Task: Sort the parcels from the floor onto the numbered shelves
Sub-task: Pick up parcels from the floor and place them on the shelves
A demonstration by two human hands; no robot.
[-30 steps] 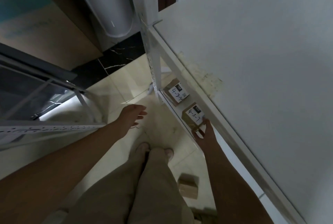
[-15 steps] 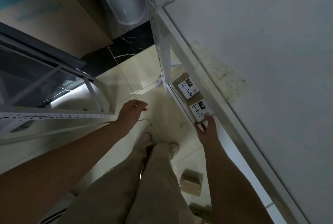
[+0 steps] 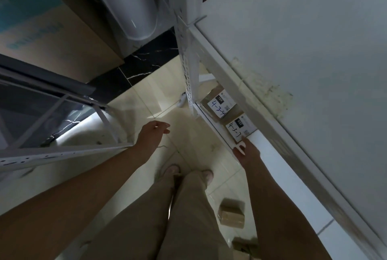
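The fingers (image 3: 243, 144) of my right hand (image 3: 248, 153) lie roughly straight, curled round nothing. Their tips touch the near end of the parcel marked 4-3-7 (image 3: 240, 128). My left hand (image 3: 151, 137) hangs relaxed and holds nothing, above the floor (image 3: 134, 113) and well apart from the shelving.

Governing relation: the 4-3-7 parcel lies directly ahead of my right fingertips, further in on the lower shelf (image 3: 211, 123). It rests flat, label upward, one end toward my fingers. Its far end is just beside a second parcel (image 3: 218, 102), whose label reads 4-3 with the last figure unclear. The two form a row along the shelf's front rim. Any remaining push, in my judgement, runs along that row, and the right hand alone is placed for it.

Materials: both parcels are small brown cardboard blocks. Each carries a white paper label with handwritten figures and a small black printed tag. The shelf frame is white-painted metal with a perforated upright (image 3: 188, 75). The upper board (image 3: 303, 39) is pale and matt, with one scuffed, stained patch. It overhangs the back of the parcels. The floor is glossy cream tile edged in black marbled stone.

Two unsorted parcels (image 3: 231, 212) of the same cardboard lie on the floor near my right foot, beside my right forearm.
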